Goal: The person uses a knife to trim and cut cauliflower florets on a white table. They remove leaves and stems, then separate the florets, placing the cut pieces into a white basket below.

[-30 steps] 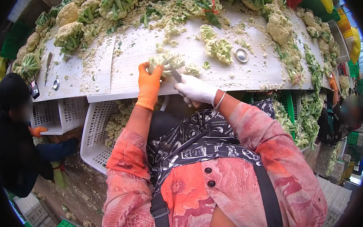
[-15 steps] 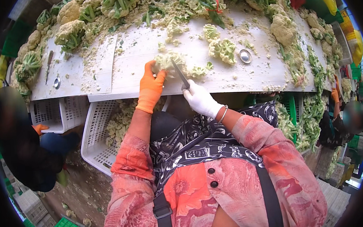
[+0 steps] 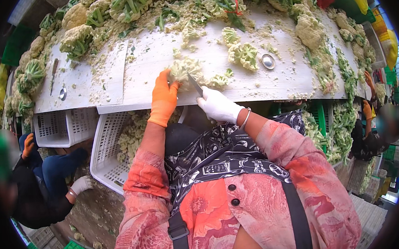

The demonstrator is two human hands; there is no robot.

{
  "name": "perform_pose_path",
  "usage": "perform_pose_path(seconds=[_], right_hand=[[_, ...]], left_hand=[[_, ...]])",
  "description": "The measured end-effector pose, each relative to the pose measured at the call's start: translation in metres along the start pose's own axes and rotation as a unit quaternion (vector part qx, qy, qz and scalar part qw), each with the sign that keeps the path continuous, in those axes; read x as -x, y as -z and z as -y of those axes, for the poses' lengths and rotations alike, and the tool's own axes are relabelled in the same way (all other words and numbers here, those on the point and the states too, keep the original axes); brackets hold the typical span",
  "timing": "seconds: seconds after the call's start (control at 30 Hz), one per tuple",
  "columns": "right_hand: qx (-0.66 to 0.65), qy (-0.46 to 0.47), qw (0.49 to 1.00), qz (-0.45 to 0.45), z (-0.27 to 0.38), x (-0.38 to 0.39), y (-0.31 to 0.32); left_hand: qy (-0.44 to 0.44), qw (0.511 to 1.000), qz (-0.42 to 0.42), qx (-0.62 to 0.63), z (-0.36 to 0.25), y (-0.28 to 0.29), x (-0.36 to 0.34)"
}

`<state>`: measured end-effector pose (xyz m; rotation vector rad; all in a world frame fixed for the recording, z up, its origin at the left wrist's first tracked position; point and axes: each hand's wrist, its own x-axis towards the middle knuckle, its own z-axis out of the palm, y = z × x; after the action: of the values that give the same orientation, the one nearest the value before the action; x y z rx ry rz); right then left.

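Observation:
My left hand [image 3: 163, 99], in an orange glove, grips a pale cauliflower piece [image 3: 186, 68] at the front part of the white tabletop [image 3: 146, 68]. My right hand [image 3: 219, 105], in a white glove, is closed on a knife [image 3: 194, 83], whose blade points up-left and touches that piece. The blade's tip is hard to make out against the florets. Small florets [image 3: 218, 81] lie just right of the knife, and larger cut pieces [image 3: 243, 55] sit farther back beside a small shiny metal dish [image 3: 268, 61].
Cauliflower heads [image 3: 76, 43] and scraps ring the tabletop. A second knife [image 3: 53, 71] lies at left. White baskets [image 3: 105, 151] and a green crate [image 3: 318, 122] stand below the table edge. Co-workers are at the left [image 3: 34, 189] and right [image 3: 369, 132].
My right hand has risen from the table edge, then dipped slightly with the knife. The left co-worker has shifted lower, taking the orange-gloved hand off the basket; a white-gloved hand now shows near the floor.

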<state>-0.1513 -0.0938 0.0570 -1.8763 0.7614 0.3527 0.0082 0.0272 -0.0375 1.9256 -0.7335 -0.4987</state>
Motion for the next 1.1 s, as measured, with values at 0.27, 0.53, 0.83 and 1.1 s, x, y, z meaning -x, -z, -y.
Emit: perform_pose_path(seconds=[0.27, 0.53, 0.83, 1.1], right_hand=[[-0.130, -0.103, 0.984, 0.069, 0.010, -0.020, -0.004], [-0.064, -0.045, 0.996, 0.033, -0.003, -0.035, -0.018], [0.135, 0.089, 0.982, -0.096, -0.036, -0.036, -0.020], [0.170, 0.024, 0.985, 0.012, 0.014, -0.043, 0.012]], left_hand=[[-0.064, 0.994, -0.060, -0.067, 0.002, -0.003, -0.005], [0.057, 0.994, -0.034, 0.089, 0.010, 0.002, -0.005], [0.077, 0.985, -0.027, 0.152, 0.019, 0.003, -0.007], [0.006, 0.996, -0.012, 0.092, 0.026, 0.007, -0.005]])
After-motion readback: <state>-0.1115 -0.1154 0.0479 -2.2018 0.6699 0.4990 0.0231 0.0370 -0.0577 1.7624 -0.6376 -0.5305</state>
